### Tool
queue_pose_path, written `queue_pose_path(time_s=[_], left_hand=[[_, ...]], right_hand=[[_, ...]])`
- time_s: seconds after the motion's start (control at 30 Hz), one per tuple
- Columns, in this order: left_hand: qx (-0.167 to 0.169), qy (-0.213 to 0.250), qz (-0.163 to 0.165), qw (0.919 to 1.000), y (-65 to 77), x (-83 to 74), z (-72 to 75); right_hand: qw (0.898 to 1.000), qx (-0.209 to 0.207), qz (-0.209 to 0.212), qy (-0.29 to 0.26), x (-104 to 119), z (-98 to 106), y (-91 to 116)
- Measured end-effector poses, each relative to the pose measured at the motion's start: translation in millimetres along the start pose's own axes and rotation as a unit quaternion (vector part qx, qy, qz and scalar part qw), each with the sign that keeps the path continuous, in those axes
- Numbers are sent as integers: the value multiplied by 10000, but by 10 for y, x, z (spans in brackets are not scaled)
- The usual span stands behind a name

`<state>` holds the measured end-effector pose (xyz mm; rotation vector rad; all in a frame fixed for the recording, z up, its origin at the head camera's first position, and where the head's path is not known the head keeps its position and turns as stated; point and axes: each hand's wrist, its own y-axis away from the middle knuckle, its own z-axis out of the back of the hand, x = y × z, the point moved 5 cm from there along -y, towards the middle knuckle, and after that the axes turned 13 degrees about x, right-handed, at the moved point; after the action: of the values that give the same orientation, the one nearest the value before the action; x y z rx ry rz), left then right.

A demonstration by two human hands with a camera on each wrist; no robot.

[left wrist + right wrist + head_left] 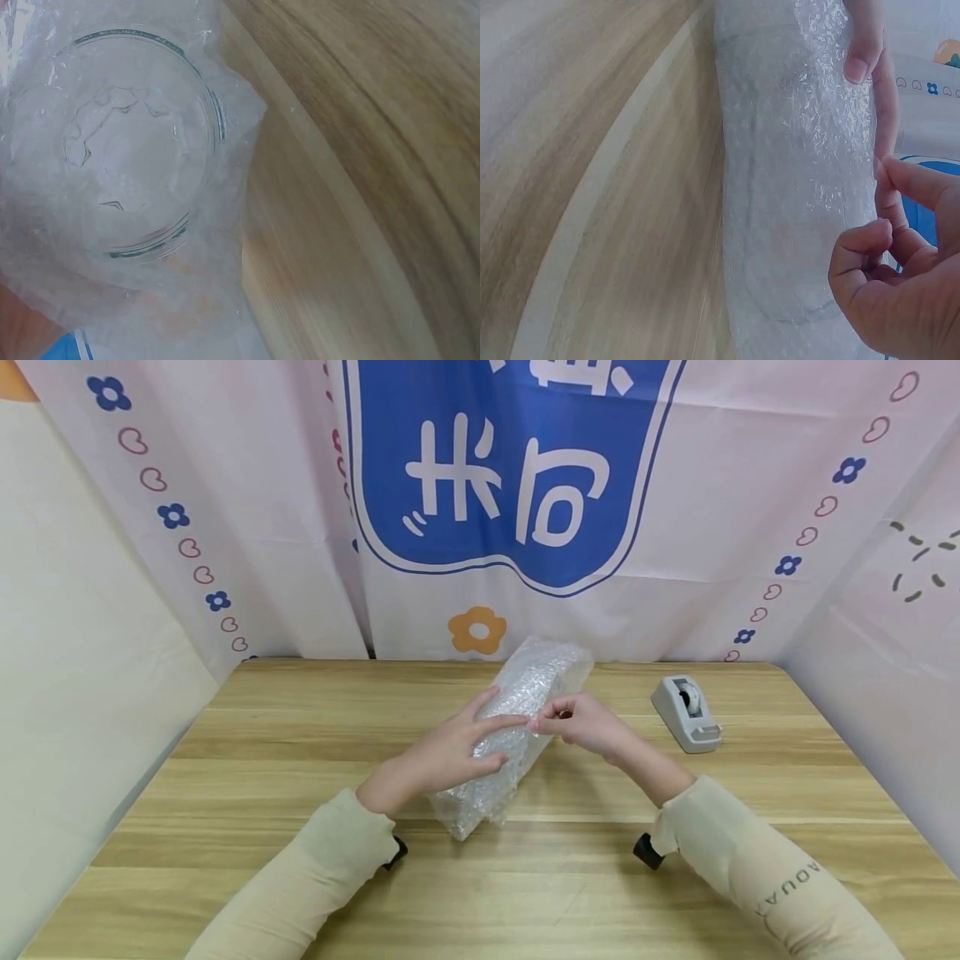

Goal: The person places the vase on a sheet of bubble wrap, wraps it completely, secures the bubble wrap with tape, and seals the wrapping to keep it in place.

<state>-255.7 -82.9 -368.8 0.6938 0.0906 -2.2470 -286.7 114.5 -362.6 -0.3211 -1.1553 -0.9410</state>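
Observation:
A clear glass vessel (pixel 142 161) lies inside a bubble wrap roll (pixel 540 672); its round end shows through the film in the left wrist view. The roll rests slantwise on the table, towards the back. My left hand (pixel 450 750) lies over the wrap with fingers spread and mostly straight, the index fingertip at its right edge. Thumb and index finger of my right hand (pixel 592 725) pinch a small piece of clear tape (pixel 877 168) right at that left fingertip. The right hand's other fingers are curled in.
A grey tape dispenser (pixel 686 714) with a roll in it stands at the back right of the wooden table (pixel 300 718). Behind the table's back edge hangs a printed cloth (pixel 285 527), and pale walls stand at both sides.

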Motion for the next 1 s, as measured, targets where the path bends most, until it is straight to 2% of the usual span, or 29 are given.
queue_pose_path(time_s=[0.27,0.53,0.83,1.0], left_hand=[[98,-42,-41,9999,-10,-10,-11],[89,7,-38,10000,7,-21,11],[66,-112,7,9999,-2,-14,-6],[29,-74,-2,10000,2,-16,-7]], right_hand=[[9963,-41,-84,857,-52,55,8],[9941,-151,-290,1031,-109,25,-32],[9907,-559,181,1224,-136,-32,-36],[9888,-691,297,1287,-126,-57,-23]])
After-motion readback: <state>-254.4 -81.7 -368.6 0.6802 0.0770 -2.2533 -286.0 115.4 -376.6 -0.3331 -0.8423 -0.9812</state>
